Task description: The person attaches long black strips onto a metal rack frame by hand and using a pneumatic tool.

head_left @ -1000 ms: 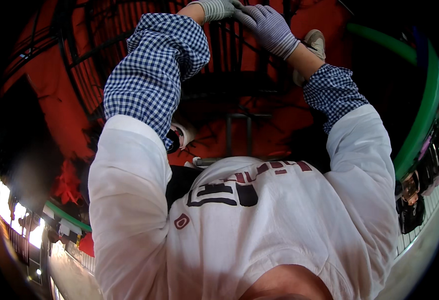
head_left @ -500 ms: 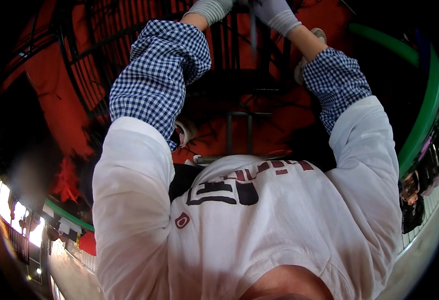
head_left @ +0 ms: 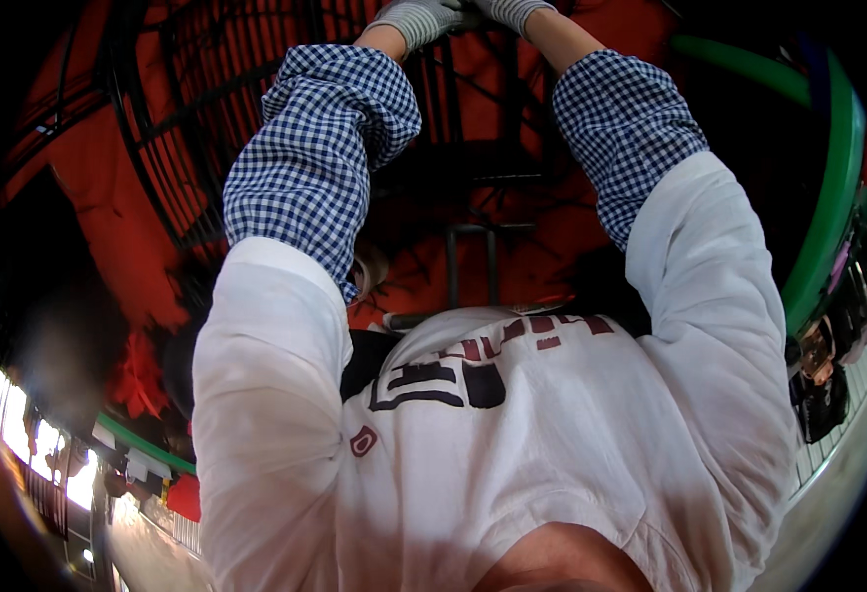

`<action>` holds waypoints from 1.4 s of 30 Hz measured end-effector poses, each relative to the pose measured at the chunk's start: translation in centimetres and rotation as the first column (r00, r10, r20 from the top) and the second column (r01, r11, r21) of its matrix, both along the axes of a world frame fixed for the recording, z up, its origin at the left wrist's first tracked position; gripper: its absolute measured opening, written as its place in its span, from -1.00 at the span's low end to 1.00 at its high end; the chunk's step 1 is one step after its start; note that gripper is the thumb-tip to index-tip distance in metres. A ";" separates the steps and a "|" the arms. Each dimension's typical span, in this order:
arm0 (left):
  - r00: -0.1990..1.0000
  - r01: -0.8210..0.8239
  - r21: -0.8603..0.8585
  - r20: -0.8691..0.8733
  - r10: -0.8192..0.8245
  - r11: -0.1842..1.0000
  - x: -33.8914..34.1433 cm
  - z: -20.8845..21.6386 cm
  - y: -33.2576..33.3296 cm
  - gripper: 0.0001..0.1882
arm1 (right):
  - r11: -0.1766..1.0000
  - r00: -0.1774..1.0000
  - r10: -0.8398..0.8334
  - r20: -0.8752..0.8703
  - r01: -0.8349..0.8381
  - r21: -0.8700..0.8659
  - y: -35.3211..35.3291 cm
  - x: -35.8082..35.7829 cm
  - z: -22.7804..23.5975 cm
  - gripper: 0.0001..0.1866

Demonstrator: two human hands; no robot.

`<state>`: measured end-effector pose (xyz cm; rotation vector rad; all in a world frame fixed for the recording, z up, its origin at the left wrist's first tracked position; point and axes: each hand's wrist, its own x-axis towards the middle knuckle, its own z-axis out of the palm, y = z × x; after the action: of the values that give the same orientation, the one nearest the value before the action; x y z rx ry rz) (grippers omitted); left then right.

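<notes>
The person, in a white long-sleeved shirt [head_left: 552, 444] with dark printing, leans over a red surface [head_left: 117, 237]. On it, ahead of the person and below the hands, stands the black metal frame of close parallel bars [head_left: 196, 107]. A thick green curved band [head_left: 828, 217] bounds the right side. Blue-and-white checked cloth oversleeves [head_left: 300, 158] cover both forearms. A dark tubular metal support [head_left: 493, 266] sits near the shirt front. The left hand [head_left: 418, 22] and right hand [head_left: 514, 12], in grey-and-white striped knit gloves, come close together at the upper edge; their fingers are partly cut off, so their grip cannot be determined.
</notes>
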<state>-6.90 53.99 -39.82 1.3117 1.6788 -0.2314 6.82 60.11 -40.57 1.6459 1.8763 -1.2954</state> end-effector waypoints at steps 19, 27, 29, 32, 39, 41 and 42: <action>0.882 -0.312 0.363 0.455 0.126 0.878 -3.0 -15.0 1.5 -0.72 | 0.234 0.631 -0.745 0.215 -0.055 0.971 -30.1 62.4 25.2 -0.67; 0.896 -0.407 0.344 0.329 0.298 0.846 1.1 -9.8 0.7 -0.70 | 0.484 0.289 -0.864 0.413 0.248 0.839 -38.2 72.7 25.7 -0.34; 0.775 -0.538 0.304 0.546 0.319 0.787 -1.1 -6.3 -1.2 -0.72 | 0.405 0.539 -0.816 0.208 0.275 0.872 -35.2 71.5 25.0 -0.38; 0.873 -0.429 0.413 0.416 0.253 0.803 3.3 -2.6 -0.2 -0.49 | 0.446 0.606 -0.770 0.200 0.287 0.848 -31.6 74.0 25.3 -0.33; 0.958 -0.277 0.307 0.157 0.238 0.911 7.4 -4.0 2.8 -0.55 | 0.449 0.328 -0.870 0.367 0.222 0.866 -33.0 86.6 22.8 -0.19; 0.959 -0.268 0.319 -0.007 0.285 0.909 6.1 0.9 0.9 -0.51 | 0.459 0.360 -0.858 0.366 0.215 0.862 -30.1 81.9 23.4 -0.20; 0.963 -0.258 0.328 0.013 0.269 0.909 5.9 0.1 1.4 -0.45 | 0.334 0.489 -0.855 0.173 0.264 0.905 -30.8 81.2 24.5 -0.24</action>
<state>-0.97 55.36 -39.68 1.3017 1.9603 0.1970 88.03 29.32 -16.10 2.9873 1.3756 0.2754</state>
